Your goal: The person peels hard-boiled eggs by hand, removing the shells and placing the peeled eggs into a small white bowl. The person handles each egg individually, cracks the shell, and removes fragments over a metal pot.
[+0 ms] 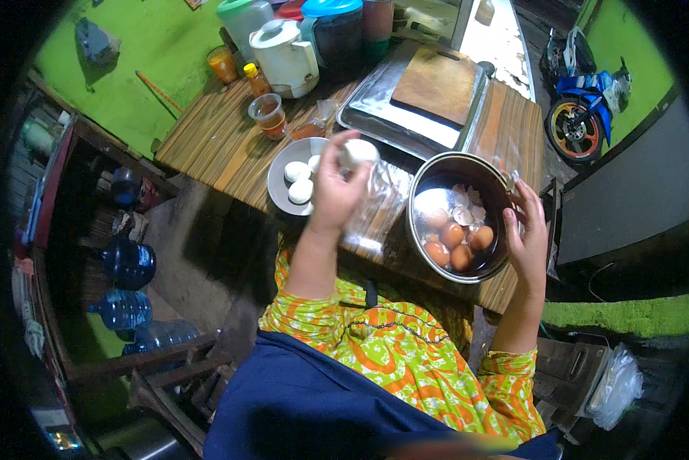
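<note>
My left hand [338,188] grips a peeled white egg [359,154] just right of a pale bowl [277,195]. Several peeled eggs [300,191] lie in that bowl. On the right, a deep metal pot [415,244] holds several brown unpeeled eggs [452,233] with broken eggshells [461,215] beside them. My right hand [527,230] is at the pot's right rim, thumb toward the inside. At its fingertips is a small piece of eggshell [510,182]. Clear plastic [386,192] lies on the table between bowl and pot.
The wood-striped table [214,153] carries a plastic cup [268,115], a yellow-capped bottle [257,80], a white jug [285,60] and a dark blue-lidded pitcher [335,34]. A cutting board [435,83] lies on a metal tray [360,115]. Large water bottles [128,263] stand left; a motorcycle [582,115] is beyond.
</note>
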The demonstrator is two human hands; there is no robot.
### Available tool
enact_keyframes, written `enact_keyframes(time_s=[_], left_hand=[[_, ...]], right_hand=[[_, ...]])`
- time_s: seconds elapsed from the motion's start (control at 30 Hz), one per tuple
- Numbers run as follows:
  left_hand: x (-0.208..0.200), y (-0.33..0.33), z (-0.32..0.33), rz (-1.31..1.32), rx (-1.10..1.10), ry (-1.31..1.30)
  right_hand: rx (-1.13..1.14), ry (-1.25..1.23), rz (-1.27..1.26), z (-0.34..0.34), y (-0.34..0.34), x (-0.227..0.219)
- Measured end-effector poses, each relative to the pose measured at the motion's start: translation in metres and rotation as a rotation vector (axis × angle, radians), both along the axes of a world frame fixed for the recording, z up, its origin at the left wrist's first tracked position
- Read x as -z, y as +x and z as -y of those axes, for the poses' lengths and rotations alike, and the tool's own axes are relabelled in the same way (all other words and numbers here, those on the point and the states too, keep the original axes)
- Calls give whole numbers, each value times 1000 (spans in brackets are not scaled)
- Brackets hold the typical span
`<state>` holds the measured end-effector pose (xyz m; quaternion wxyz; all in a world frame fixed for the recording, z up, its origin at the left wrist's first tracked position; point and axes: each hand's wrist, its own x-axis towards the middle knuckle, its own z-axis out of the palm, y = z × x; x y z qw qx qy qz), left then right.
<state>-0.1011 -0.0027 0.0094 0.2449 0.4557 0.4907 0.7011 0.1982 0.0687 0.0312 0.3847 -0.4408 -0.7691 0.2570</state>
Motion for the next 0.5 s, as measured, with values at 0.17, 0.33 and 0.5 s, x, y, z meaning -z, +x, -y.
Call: enact_keyframes(time_s=[0.17, 0.33, 0.5], left_hand=[[14, -72, 17, -660, -473, -426], [7, -84, 26, -773, -439, -523], [-70, -39, 62, -830, -337, -180]], right_hand=[[-20, 103, -8, -2, 11, 6], [1, 52, 78, 0, 5, 16], [-6, 20, -7, 2, 5, 20]])
